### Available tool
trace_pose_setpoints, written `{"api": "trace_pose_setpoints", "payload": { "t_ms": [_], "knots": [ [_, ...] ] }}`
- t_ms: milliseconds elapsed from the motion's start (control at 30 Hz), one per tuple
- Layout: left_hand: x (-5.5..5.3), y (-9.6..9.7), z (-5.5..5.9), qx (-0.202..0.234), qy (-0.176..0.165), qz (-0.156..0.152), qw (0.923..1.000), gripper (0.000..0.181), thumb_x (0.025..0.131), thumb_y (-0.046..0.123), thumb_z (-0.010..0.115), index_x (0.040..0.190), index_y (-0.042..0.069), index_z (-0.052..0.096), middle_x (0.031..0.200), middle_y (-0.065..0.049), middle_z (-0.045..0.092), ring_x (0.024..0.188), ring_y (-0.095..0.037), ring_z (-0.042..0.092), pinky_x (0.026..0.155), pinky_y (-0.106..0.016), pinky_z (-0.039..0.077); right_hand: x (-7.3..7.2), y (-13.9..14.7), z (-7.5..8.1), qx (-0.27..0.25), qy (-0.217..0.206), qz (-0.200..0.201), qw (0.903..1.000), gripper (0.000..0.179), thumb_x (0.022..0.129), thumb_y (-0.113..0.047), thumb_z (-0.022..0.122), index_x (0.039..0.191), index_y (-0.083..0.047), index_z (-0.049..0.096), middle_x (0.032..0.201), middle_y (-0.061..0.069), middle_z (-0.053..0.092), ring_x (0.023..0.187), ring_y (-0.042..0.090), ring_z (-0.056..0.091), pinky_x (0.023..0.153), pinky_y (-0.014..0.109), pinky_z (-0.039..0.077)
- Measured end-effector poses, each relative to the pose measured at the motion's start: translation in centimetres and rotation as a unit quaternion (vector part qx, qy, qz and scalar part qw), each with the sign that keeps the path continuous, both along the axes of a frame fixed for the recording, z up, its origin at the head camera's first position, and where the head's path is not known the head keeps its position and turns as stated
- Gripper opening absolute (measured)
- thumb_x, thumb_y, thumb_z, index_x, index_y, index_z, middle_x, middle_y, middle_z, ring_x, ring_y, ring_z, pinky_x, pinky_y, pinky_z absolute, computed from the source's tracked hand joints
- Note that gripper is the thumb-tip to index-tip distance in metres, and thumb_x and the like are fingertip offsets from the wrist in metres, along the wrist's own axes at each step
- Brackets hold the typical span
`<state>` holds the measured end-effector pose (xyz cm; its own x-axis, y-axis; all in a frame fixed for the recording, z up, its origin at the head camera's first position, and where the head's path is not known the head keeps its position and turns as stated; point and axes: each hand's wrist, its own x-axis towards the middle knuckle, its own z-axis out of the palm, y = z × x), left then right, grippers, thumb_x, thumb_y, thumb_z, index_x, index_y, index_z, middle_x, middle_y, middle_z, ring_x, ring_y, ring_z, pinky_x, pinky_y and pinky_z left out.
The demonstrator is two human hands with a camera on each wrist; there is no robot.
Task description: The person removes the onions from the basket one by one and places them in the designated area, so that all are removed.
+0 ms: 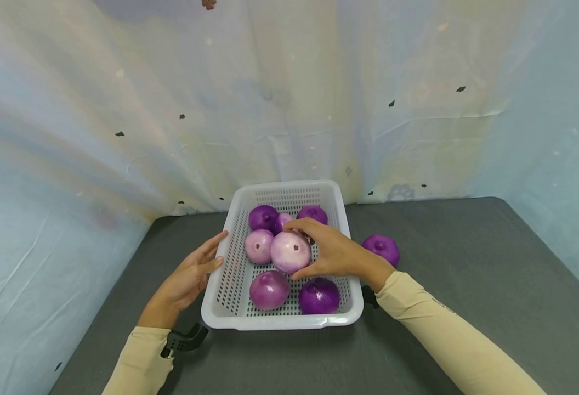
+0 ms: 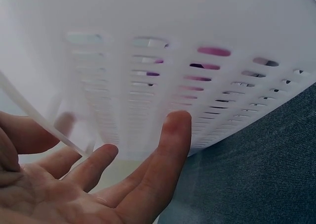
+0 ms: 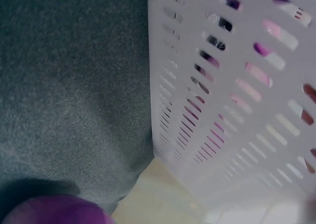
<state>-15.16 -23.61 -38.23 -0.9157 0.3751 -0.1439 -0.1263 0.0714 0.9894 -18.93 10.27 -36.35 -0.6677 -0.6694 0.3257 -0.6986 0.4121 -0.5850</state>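
1. Patterned sheeting (image 1: 289,99) hangs behind and beside a dark tabletop (image 1: 467,285), on which a white basket (image 1: 282,322) sits.

2. Right hand (image 1: 333,249): it reaches in over the basket's right wall, its grip curled round a large pale onion (image 1: 288,258), with fingers on the far side and the thumb on the near side.

3. Seen from that palm, the large pale onion lies to the left, near the middle of the basket. It is round, with no clear long axis; its dark end spot faces up. Whether it rests on the basket floor or is held just above it, I cannot tell.

4. Left hand (image 1: 189,278): farther from that onion, at the basket's left wall, its fingers loosely spread and no onion in its grip. A smaller pale onion (image 1: 258,247) lies between, just beside the large one.

5. Nearer the person in the basket are a pinkish-purple onion (image 1: 270,290) and, to its right, a dark purple onion (image 1: 319,296).

6. Outside the right wall, a lone purple onion (image 1: 381,248) lies on the tabletop, beyond the right forearm, nearer the right hand than the left.
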Motion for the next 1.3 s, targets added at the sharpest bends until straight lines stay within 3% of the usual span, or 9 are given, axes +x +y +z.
{"api": "trace_pose_setpoints", "payload": {
  "t_ms": [233,400,533,767,967,1133,1300],
  "knots": [
    [-0.2,0.1,0.0,0.004,0.001,-0.009,1.0,0.067,0.106,0.02,0.049,0.161,0.023,0.012,0.167,-0.014,0.013,0.121,-0.016,0.057,0.088,-0.044,0.057,0.2,0.2,0.2,0.024,0.026,-0.002,0.9994,0.093,0.069,-0.042,0.091,0.148,-0.038,0.043,0.139,-0.002,0.048,0.123,0.014,0.053,0.1,0.041,0.05],
    [-0.5,0.3,-0.1,0.014,0.001,-0.018,0.9997,0.068,0.105,0.019,0.049,0.162,0.021,0.011,0.167,-0.015,0.012,0.119,-0.013,0.059,0.087,-0.043,0.058,0.2,0.6,0.3,0.043,0.049,0.0,0.9978,0.09,0.075,-0.046,0.085,0.151,-0.039,0.037,0.141,0.001,0.044,0.123,0.016,0.054,0.099,0.04,0.051],
    [-0.7,0.4,-0.1,0.02,0.001,-0.023,0.9995,0.068,0.106,0.018,0.049,0.162,0.02,0.01,0.166,-0.017,0.012,0.117,-0.012,0.061,0.085,-0.041,0.058,0.1,0.8,0.3,0.035,0.056,0.005,0.9978,0.084,0.077,-0.04,0.082,0.15,-0.038,0.04,0.141,0.003,0.044,0.123,0.017,0.052,0.096,0.04,0.051],
    [-0.9,0.1,-0.3,0.009,0.004,-0.027,0.9996,0.068,0.106,0.02,0.048,0.162,0.02,0.01,0.167,-0.016,0.01,0.116,-0.01,0.061,0.085,-0.04,0.058,-0.4,0.6,-0.4,0.039,0.089,-0.009,0.9952,0.082,0.078,-0.044,0.08,0.15,-0.037,0.041,0.142,0.001,0.05,0.132,0.016,0.044,0.105,0.05,0.035],
    [-0.6,-0.5,-0.6,-0.005,-0.004,-0.014,0.9999,0.068,0.105,0.021,0.049,0.162,0.022,0.011,0.167,-0.014,0.01,0.116,-0.009,0.06,0.086,-0.039,0.058,-0.6,-0.1,-0.6,0.053,0.092,0.0,0.9944,0.077,0.083,-0.048,0.076,0.15,-0.039,0.039,0.143,0.001,0.049,0.132,0.016,0.047,0.103,0.049,0.04],
    [-0.8,-0.6,-0.9,-0.005,-0.01,-0.008,0.9999,0.067,0.106,0.02,0.049,0.161,0.024,0.012,0.166,-0.013,0.012,0.117,-0.011,0.06,0.086,-0.04,0.058,-0.6,-0.2,-0.5,0.062,0.083,-0.006,0.9946,0.069,0.088,-0.05,0.07,0.149,-0.043,0.04,0.148,0.005,0.044,0.131,0.023,0.049,0.104,0.052,0.039],
    [-1.1,-0.4,-1.0,0.0,-0.012,-0.009,0.9999,0.066,0.106,0.02,0.048,0.161,0.024,0.012,0.166,-0.013,0.013,0.117,-0.013,0.06,0.085,-0.041,0.058,-0.8,0.1,-0.8,0.066,0.056,-0.009,0.9962,0.064,0.088,-0.05,0.07,0.146,-0.046,0.043,0.151,0.006,0.04,0.128,0.025,0.053,0.099,0.046,0.049]
  ]
}}
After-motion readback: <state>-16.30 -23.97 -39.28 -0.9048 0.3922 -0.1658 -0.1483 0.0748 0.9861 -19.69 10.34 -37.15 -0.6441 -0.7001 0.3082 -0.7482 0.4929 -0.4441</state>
